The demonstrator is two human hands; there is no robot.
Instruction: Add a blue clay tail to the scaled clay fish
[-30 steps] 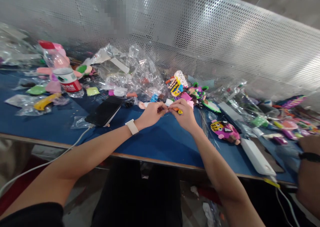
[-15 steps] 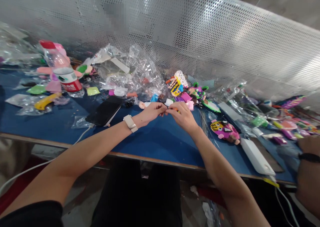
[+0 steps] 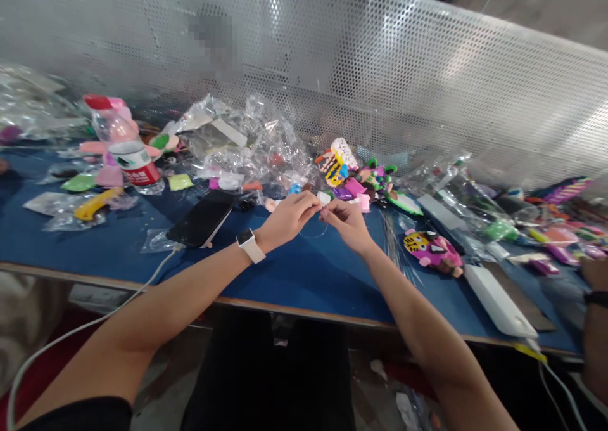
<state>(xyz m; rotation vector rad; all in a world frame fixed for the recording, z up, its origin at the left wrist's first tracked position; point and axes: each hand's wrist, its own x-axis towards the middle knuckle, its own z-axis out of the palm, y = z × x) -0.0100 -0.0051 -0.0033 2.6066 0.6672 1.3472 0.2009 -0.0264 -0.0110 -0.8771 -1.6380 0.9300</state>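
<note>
My left hand [image 3: 291, 218], with a pale-strapped watch [image 3: 251, 246] on the wrist, is closed, thumb and fingertips pressed together. Opposite it, my right hand [image 3: 350, 225] is pinched too, its fingertips nearly meeting the left ones. A fine, pale strand [image 3: 315, 234] curves in the gap below them; which hand grips it, I cannot tell. Whatever else lies in the fingertips is hidden or too small to name. Right behind the fingers are a small white lump [image 3: 324, 198], a pink piece [image 3: 363, 202] and a purple piece [image 3: 341, 194].
Left of my hands lie a black phone [image 3: 203, 218] with a white cable and a red-capped bottle [image 3: 137, 165]. Crumpled clear bags [image 3: 256, 136] stand behind. To the right are a pink-and-yellow clay figure [image 3: 433, 251], a white power bank [image 3: 500, 301] and another person's arm [image 3: 596, 329].
An orange bit seen at my right fingertips is no longer visible. My left hand has turned, its back now facing up more, and the strand now shows below. The view has shifted slightly.
</note>
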